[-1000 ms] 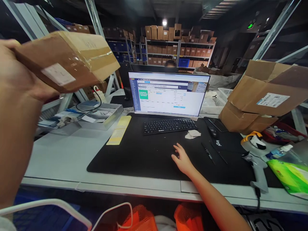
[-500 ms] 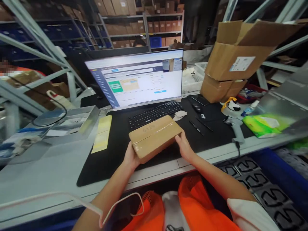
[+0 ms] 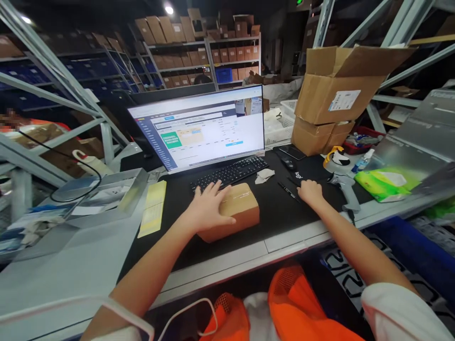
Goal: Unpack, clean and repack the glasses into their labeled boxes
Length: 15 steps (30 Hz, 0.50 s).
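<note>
The left hand [image 3: 208,208] is spread over the left end of the box [image 3: 241,215], which is set on the mat [image 3: 277,222]; the right hand [image 3: 311,192] is curled beside the pen [image 3: 287,191], and whether anything is pinched cannot be told. On the mat, "logi" [image 3: 297,175] can be read; the carton's [image 3: 314,97] label [image 3: 344,101] cannot. Papers [image 3: 87,210] are held in the grey tray [image 3: 132,195]

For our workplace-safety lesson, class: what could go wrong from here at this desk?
The left hand is spread over the cardboard box, close to the keyboard; a forward push might press keys. The right hand is beside a black pen; a careless sweep could send it rolling. The open carton is stacked on another box, so a knock might topple it.
</note>
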{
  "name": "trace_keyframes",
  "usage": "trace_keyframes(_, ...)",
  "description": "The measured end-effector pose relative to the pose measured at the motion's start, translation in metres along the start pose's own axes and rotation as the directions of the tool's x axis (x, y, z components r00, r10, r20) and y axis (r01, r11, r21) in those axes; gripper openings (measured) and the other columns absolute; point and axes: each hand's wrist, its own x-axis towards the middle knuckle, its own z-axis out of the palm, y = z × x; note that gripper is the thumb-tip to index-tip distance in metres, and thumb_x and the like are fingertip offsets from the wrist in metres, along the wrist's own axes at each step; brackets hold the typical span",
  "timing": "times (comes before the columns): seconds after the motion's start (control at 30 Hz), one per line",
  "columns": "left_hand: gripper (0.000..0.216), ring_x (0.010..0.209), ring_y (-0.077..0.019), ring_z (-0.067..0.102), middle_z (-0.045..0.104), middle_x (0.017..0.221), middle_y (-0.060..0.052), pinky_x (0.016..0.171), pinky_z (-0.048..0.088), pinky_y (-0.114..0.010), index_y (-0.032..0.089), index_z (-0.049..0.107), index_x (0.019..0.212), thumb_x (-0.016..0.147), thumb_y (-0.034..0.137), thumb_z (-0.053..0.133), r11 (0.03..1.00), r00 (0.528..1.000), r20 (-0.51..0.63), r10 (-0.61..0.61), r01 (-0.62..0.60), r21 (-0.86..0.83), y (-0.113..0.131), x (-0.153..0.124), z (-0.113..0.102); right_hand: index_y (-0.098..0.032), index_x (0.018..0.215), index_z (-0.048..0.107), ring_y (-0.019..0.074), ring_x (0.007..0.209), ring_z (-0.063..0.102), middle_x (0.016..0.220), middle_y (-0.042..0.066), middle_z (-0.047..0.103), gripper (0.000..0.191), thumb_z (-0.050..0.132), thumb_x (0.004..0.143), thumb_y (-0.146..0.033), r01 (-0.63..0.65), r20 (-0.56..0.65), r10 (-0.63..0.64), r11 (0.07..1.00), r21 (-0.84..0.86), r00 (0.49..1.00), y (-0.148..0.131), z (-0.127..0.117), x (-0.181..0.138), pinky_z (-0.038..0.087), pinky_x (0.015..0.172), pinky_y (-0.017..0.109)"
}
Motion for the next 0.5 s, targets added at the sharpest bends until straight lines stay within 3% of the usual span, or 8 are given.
trace_keyframes(0.07, 0.106, 0.146, -0.0553, 0.035, 0.048, 0.157, -0.021, 0.122, 0.003, -0.075, 0.026, 0.057, 0.149, 0.054, 0.058, 0.092, 0.998, 0.991, 0.129, -0.021, 0.013, 0.062, 0.011, 0.017, -0.005, 0.000, 0.113, 0.072, 0.0410, 0.121, 0.060, 0.117, 0.030, 0.067, 0.029, 0.060, 0.093, -0.018, -0.011, 0.031, 0.013, 0.999, -0.045, 0.999, 0.007, 0.003, 0.006, 0.043, 0.105, 0.055)
trace_keyframes(0.17, 0.113, 0.132, -0.0508, 0.051, 0.057, 0.145, -0.019, 0.119, 0.030, -0.065, 0.028, 0.050, 0.155, 0.053, 0.050, 0.091, 0.995, 0.946, 0.323, 0.029, -0.058, 0.080, 0.012, 0.031, -0.021, -0.001, 0.119, 0.071, 0.0361, 0.114, 0.065, 0.117, 0.028, 0.067, 0.032, 0.057, 0.095, -0.016, 0.006, 0.058, -0.003, 0.999, -0.050, 0.998, 0.018, 0.005, 0.011, 0.048, 0.100, 0.047)
trace_keyframes(0.23, 0.114, 0.139, -0.0489, 0.047, 0.052, 0.152, -0.015, 0.119, 0.033, -0.061, 0.034, 0.047, 0.157, 0.052, 0.044, 0.091, 0.988, 0.913, 0.400, 0.075, -0.123, 0.096, 0.006, 0.030, -0.034, 0.001, 0.125, 0.069, 0.0338, 0.111, 0.067, 0.122, 0.029, 0.065, 0.036, 0.054, 0.096, -0.016, 0.031, 0.048, -0.029, 0.999, -0.027, 0.998, 0.025, 0.003, 0.009, 0.050, 0.097, 0.043)
trace_keyframes(0.3, 0.109, 0.147, -0.0479, 0.038, 0.044, 0.161, -0.012, 0.123, 0.027, -0.061, 0.037, 0.050, 0.154, 0.053, 0.034, 0.088, 0.984, 0.891, 0.447, 0.081, -0.143, 0.107, 0.001, 0.022, -0.041, 0.001, 0.132, 0.065, 0.0309, 0.115, 0.066, 0.128, 0.028, 0.061, 0.041, 0.047, 0.099, -0.016, 0.068, 0.017, -0.068, 0.998, -0.001, 0.998, 0.028, -0.001, 0.000, 0.050, 0.101, 0.040)
trace_keyframes(0.4, 0.095, 0.155, -0.0494, 0.025, 0.038, 0.166, -0.013, 0.126, 0.016, -0.065, 0.031, 0.059, 0.148, 0.057, 0.027, 0.085, 0.994, 0.913, 0.403, 0.060, -0.092, 0.060, 0.004, 0.003, -0.030, -0.006, 0.129, 0.067, 0.0274, 0.118, 0.064, 0.124, 0.021, 0.065, 0.039, 0.045, 0.102, -0.024, 0.224, -0.071, -0.218, 0.969, 0.104, 0.973, 0.016, -0.009, -0.032, 0.049, 0.105, 0.038)
trace_keyframes(0.5, 0.094, 0.158, -0.0510, 0.012, 0.030, 0.168, -0.021, 0.127, 0.006, -0.067, 0.016, 0.057, 0.148, 0.064, 0.046, 0.087, 0.997, 0.986, 0.154, 0.058, -0.066, 0.047, 0.023, -0.018, 0.007, -0.017, 0.118, 0.073, 0.0249, 0.103, 0.069, 0.107, 0.012, 0.071, 0.033, 0.053, 0.101, -0.037, 0.510, -0.179, -0.477, 0.804, 0.307, 0.860, -0.012, -0.022, -0.080, 0.056, 0.093, 0.036)
